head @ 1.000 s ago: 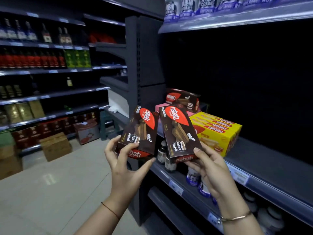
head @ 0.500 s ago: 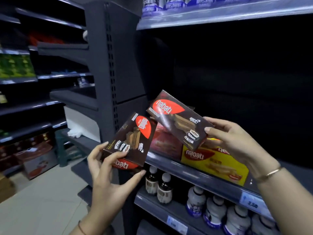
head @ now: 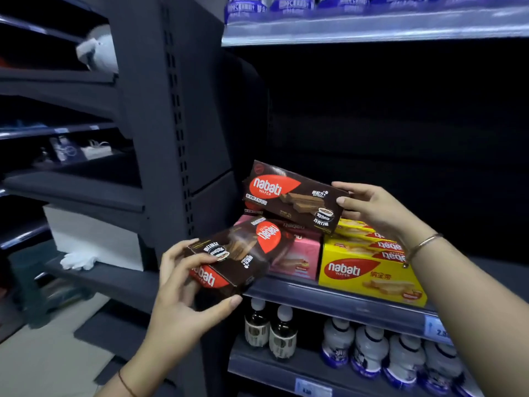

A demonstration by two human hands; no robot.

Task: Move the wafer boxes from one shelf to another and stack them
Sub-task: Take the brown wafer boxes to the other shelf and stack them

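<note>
Handling: both brown wafer boxes looked light, stiff cardboard, best held by the short ends or long edges
Right hand (head: pixel 375 213): pinched the upper brown box (head: pixel 292 197) by its right end, over the pink box (head: pixel 297 253) on the shelf (head: pixel 329 300)
Left hand (head: pixel 183 293): clasped the lower brown box (head: pixel 240 257); just off the shelf edge
</note>
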